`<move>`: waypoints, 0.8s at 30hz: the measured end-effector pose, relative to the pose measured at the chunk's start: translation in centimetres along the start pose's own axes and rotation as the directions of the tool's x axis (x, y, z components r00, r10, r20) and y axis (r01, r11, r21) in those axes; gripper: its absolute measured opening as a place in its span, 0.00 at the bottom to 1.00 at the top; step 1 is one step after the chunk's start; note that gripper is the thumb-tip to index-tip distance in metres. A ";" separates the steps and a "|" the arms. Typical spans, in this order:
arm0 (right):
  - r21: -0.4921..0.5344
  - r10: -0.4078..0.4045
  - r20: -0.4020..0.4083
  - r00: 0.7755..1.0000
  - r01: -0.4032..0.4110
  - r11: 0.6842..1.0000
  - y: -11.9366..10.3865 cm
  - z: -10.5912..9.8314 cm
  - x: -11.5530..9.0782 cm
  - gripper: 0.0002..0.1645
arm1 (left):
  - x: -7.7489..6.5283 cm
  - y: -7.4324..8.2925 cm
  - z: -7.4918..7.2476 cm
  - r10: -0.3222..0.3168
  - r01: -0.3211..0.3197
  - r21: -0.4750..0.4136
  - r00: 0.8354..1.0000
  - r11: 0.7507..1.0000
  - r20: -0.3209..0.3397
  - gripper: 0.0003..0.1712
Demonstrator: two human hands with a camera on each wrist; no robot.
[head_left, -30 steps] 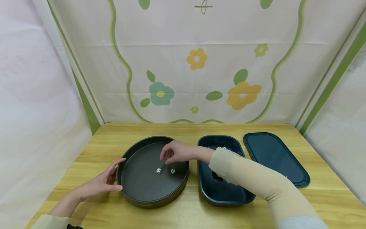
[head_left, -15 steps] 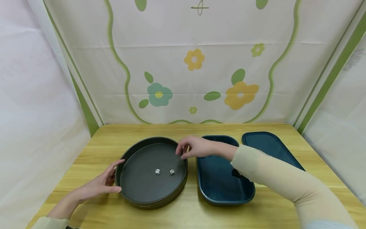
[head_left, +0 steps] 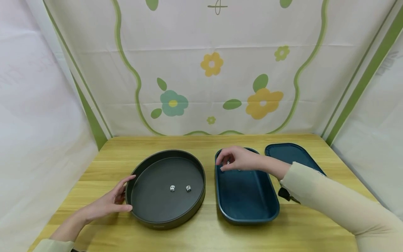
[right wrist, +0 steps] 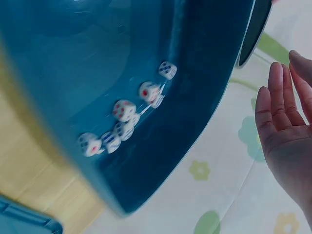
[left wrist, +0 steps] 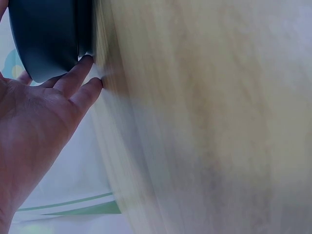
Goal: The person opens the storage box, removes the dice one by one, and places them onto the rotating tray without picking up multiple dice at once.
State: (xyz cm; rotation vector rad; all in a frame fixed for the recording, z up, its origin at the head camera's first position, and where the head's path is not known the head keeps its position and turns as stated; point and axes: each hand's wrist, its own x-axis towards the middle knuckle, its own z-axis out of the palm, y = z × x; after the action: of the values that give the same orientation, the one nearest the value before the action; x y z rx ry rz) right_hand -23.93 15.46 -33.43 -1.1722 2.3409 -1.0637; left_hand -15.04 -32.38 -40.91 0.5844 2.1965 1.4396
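Note:
Two white dice, one die (head_left: 172, 188) and another die (head_left: 188, 188), lie apart on the floor of a round dark pan (head_left: 163, 224). My left hand (head_left: 104, 205) rests against the pan's left side, thumb and fingers spread along its outer wall. My right hand (head_left: 240, 159) hovers over the far end of a dark blue rectangular container (head_left: 247, 221). Its fingers are loosely bent, and I see nothing held between them. In the right wrist view several dice (right wrist: 124, 111) lie along the container's end wall; in the head view that hand mostly hides them.
A flat dark blue lid (head_left: 289, 154) lies behind and right of the container, partly covered by the right sleeve (head_left: 333, 197). All stand on a wooden table (head_left: 151, 141). A white cloth (head_left: 185, 31) with printed flowers hangs behind it.
My right hand has moved rightward from above the round pan to above the blue container. The left hand and the two dice in the pan stay put.

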 end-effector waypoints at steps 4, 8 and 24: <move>-0.015 0.036 -0.044 0.998 -0.037 0.999 0.8 -0.6 -1.4 0.09 | -0.1 0.0 0.0 -0.007 0.007 -0.004 1.000 1.000 -0.004 0.50; -0.013 0.061 -0.066 0.996 -0.062 0.998 2.2 -0.9 -2.4 0.09 | -0.2 0.1 0.1 -0.003 0.003 -0.007 1.000 1.000 -0.010 0.50; -0.121 0.182 -0.055 0.982 -0.187 0.975 6.5 1.2 -3.2 0.25 | -0.2 0.0 0.2 -0.010 0.010 -0.008 1.000 1.000 -0.010 0.50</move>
State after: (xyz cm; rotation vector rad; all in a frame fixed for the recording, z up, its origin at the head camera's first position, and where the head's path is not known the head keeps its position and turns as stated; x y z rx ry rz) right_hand -24.90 19.93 -39.23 -0.9579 2.5250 -0.8985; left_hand -14.75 -32.37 -40.90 0.5635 2.1977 1.4487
